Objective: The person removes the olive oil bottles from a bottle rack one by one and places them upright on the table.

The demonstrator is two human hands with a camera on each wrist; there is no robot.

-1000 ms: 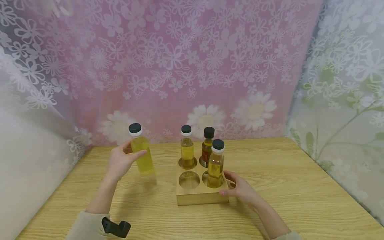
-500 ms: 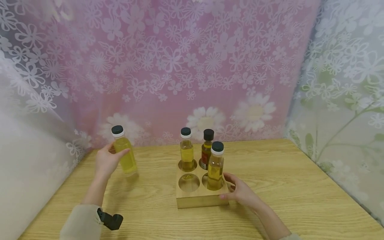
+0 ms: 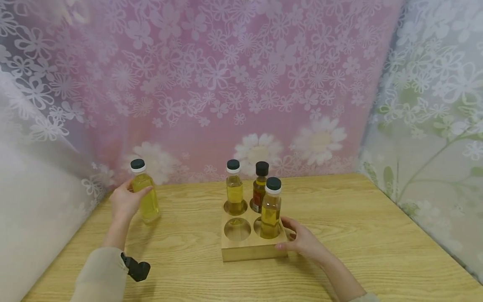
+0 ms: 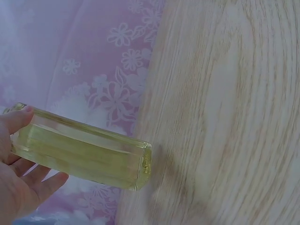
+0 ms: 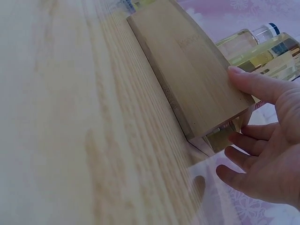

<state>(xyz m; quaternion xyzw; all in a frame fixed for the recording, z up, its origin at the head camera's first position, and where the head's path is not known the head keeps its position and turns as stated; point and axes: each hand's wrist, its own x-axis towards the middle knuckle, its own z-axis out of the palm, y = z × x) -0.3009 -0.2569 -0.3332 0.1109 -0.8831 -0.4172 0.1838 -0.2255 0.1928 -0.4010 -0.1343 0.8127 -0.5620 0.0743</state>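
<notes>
My left hand (image 3: 125, 202) grips a clear bottle of yellow oil (image 3: 148, 204) with a black cap and white collar, thumb across its front. The bottle leans slightly, its base close over the table at the left; the left wrist view shows the bottle's flat base (image 4: 146, 166) near the wood. My right hand (image 3: 305, 242) holds the front right corner of a wooden bottle rack (image 3: 253, 252), thumb on the front face and fingers along the side. Three bottles stand in the rack: an oil bottle (image 3: 235, 193) back left, a dark red-labelled bottle (image 3: 259, 191) back right, another oil bottle (image 3: 271, 214) front right.
The rack's front left round hole (image 3: 237, 230) holds no bottle. A wood-grain table (image 3: 188, 268) lies beneath everything. Flowered curtains (image 3: 241, 92) close off the back and both sides. A black wrist camera (image 3: 136, 268) sits on the left sleeve.
My left hand has carried the oil bottle leftward, away from the rack, and its base has come lower relative to the table. My right hand and the rack stay in place.
</notes>
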